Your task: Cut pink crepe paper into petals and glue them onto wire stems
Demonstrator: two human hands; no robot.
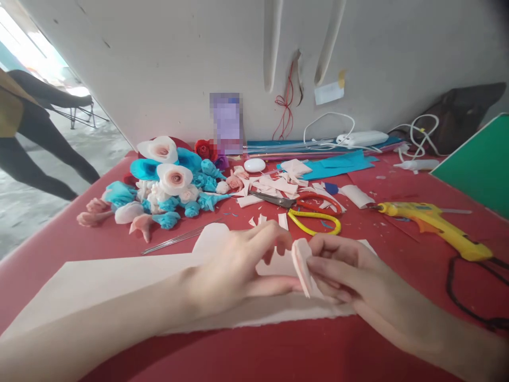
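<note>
My right hand (pixel 353 270) pinches a folded strip of pale pink crepe paper (pixel 301 265) between thumb and fingers. Close to its left side is my left hand (pixel 242 262), the fingers curled and the thumb stretched apart from them. The left thumb tip reaches the paper's lower edge; whether it touches cannot be made out. Beneath both hands lies a large pale pink paper sheet (pixel 99 284), with a rounded paper piece (pixel 210 236) partly hidden behind the left hand. Just beyond the hands, scissors (pixel 294 204) with red and yellow handles rest among paper scraps (pixel 274 185).
Blue, white and pink paper flowers (pixel 175 178) are heaped at the left, with thin wires (pixel 178 236) in front. A yellow glue gun (pixel 437 220) lies at the right, its cord trailing. Blue paper (pixel 338 165) and a white power strip (pixel 361 139) are along the wall. Someone's legs (pixel 43 143) show far left.
</note>
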